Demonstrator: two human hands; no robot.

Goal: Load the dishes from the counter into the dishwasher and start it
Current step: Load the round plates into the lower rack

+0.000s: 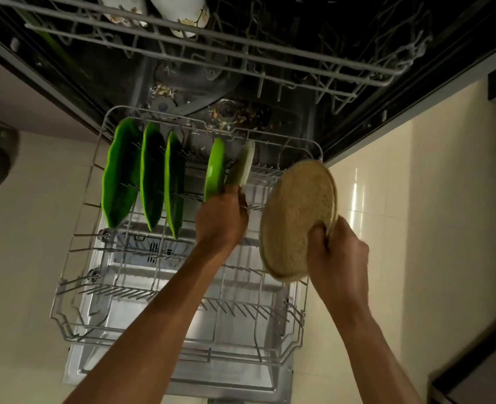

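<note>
Likely the tight slot was the risk: the left hand (222,218) pinched a matte pale plate (245,164) on edge in the wire rack (211,349), just beside a glossy green plate (215,170), and a careless push could chip rim on rim. The right hand (337,255), apart from it, gripped a round, speckled tan plate (296,217) by its edge above the rack; a slip would drop it on the tines

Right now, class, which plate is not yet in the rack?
The speckled tan plate, gripped by the right hand; the green plates and pale plate stand in the rack.
</note>
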